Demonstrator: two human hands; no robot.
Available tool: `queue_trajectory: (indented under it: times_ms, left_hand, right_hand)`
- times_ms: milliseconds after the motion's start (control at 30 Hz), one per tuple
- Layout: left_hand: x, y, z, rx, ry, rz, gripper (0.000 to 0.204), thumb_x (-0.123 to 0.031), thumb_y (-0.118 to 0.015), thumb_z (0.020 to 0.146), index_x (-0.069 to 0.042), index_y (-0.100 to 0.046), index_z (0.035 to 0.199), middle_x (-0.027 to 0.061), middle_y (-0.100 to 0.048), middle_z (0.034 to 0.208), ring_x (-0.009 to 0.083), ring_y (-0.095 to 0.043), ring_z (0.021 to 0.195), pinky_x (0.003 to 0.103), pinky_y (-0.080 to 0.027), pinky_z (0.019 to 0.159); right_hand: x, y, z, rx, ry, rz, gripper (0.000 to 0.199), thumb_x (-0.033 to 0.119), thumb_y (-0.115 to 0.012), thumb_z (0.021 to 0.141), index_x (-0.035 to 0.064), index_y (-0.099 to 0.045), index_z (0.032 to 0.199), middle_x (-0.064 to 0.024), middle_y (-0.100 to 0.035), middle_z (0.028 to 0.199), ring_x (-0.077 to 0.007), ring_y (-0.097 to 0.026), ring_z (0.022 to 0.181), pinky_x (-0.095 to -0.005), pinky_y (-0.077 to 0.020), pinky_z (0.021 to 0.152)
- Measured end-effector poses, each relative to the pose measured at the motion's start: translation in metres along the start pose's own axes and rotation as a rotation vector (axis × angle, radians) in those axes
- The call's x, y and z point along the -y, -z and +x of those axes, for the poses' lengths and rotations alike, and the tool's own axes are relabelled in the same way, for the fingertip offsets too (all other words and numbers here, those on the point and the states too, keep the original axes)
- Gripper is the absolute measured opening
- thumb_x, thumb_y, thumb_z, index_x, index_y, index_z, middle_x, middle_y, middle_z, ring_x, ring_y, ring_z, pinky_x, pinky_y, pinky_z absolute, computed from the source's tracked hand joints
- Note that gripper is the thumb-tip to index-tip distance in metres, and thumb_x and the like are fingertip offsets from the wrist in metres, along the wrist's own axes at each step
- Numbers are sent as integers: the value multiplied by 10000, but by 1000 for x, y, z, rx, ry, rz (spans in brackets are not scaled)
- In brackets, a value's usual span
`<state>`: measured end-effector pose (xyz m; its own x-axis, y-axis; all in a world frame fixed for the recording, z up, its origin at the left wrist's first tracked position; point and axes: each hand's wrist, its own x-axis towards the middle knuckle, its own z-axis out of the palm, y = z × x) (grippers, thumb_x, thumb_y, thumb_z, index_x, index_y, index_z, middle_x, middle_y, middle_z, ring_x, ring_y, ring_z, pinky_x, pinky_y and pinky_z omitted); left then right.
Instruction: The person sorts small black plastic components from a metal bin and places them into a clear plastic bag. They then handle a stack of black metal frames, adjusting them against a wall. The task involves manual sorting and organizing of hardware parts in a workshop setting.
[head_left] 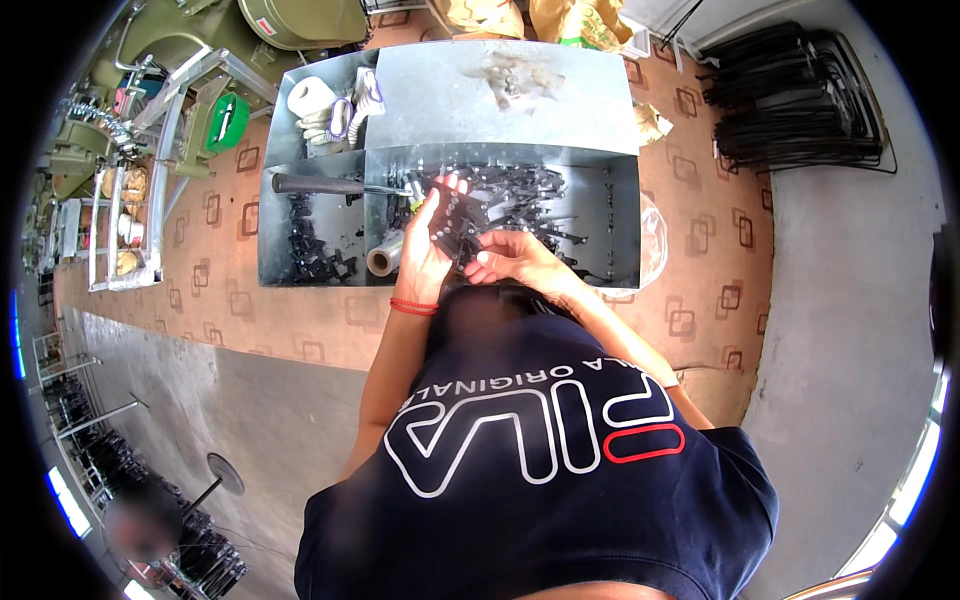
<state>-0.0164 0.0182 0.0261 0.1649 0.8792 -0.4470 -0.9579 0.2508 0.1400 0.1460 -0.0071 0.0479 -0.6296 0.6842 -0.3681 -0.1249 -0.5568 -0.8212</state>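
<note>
My left hand (426,258), with a red cord bracelet at the wrist, is closed round a bunch of small flat black metal parts (460,218) with shiny round spots. From the right, my right hand (524,263) reaches to the near end of that bunch, thumb and fingers pinched on the black parts. Both hands are over the near edge of a grey sheet-metal bin (626,225) with compartments. Many more loose black parts (530,195) lie in its large compartment, behind my hands. Exactly which piece the right fingertips grip is hard to make out.
A hammer with a dark handle (318,185) lies across the bin's divider. Beside my left wrist is a roll of clear film (384,260). Gloves (325,122) and a white roll (311,97) fill the back-left compartment. Black wire frames (800,105) hang at right.
</note>
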Motion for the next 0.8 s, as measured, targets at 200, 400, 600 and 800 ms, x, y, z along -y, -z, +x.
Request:
queue_trajectory:
  times_ms: [200,400,600,800]
  left_hand:
    - [1,4,1,110,37,-91,266,-84,-424,893,-29,-462,1151,105,-490,1194,213,-416,1163,366,-365,980]
    - [6,-2,-1,35,-18,-62,264,-97,-407,902,-24,-457,1151,109,-491,1188,222,-415,1164,370,-367,979]
    - [10,-1,0,43,-30,-9,278,-92,-411,899,-19,-439,1166,116,-456,1223,222,-391,1183,367,-349,992]
    - [13,1,-1,65,-35,58,284,-112,-482,873,-21,-448,1139,106,-486,1176,223,-414,1161,357,-379,956]
  right_hand:
    - [1,-2,0,60,-62,54,266,165,-540,850,-39,-496,1015,-117,-596,887,-162,-571,822,-280,-461,771]
    - [-7,-4,3,51,42,-57,273,163,-582,826,-32,-484,991,-87,-588,830,-128,-565,750,-250,-463,691]
    - [-7,-10,4,-86,21,-179,331,170,-620,800,-50,-472,998,-66,-572,773,-112,-555,661,-247,-465,604]
    - [-1,-14,-1,-68,49,-248,305,149,-615,799,-54,-479,982,-76,-566,775,-122,-558,681,-251,-472,613]
